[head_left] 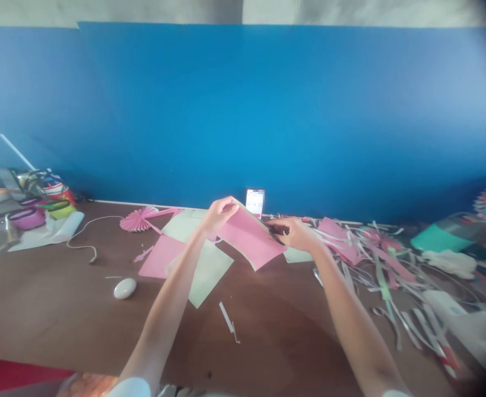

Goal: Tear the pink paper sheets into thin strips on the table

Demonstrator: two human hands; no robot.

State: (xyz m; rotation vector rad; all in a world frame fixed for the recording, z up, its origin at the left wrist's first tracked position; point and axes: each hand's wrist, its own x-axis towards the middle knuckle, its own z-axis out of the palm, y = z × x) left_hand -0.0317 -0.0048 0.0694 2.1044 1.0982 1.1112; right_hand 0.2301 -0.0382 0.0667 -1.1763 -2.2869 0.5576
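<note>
Pink sheet [253, 237] at the centre of the frame, held over the brown surface [268, 342]. The grip of the left hand [222, 214] is clamped on the sheet's upper left corner; that of the right hand [290, 232] is closed around a dark tool [275, 234], largely hidden, at the sheet's right edge. Just left of centre lie a pale green sheet [211, 267] and a pleated pink fan [138, 219]; lower left, a white oval object [125, 288]. Behind the pink sheet stands a lit phone [255, 203]. Paper strips [385, 275] crowd the right.
</note>
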